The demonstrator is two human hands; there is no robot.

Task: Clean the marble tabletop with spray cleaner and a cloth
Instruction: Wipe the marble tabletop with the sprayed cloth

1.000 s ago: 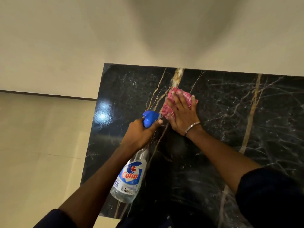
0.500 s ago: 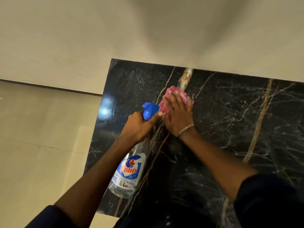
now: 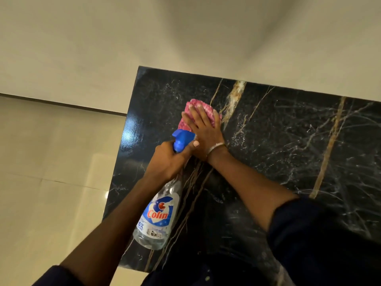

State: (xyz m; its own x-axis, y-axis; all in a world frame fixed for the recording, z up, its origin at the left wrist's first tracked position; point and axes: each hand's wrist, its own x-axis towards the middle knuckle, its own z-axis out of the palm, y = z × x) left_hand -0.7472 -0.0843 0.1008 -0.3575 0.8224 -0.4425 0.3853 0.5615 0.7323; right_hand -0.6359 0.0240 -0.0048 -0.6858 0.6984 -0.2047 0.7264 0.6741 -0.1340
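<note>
Right hand [image 3: 204,131] lies flat on the pink cloth [image 3: 196,106], fingers [image 3: 201,116] straight and slightly spread, pressing it onto the black marble bench [image 3: 288,141] near its far left corner. The cloth sits under fingers and palm, its bunched edge peeking out past the fingertips and on the thumb side. Just beside it, left hand [image 3: 167,159] grips the spray bottle [image 3: 158,219] at the neck, fingers curled round it, thumb by the blue trigger head [image 3: 182,139].
</note>
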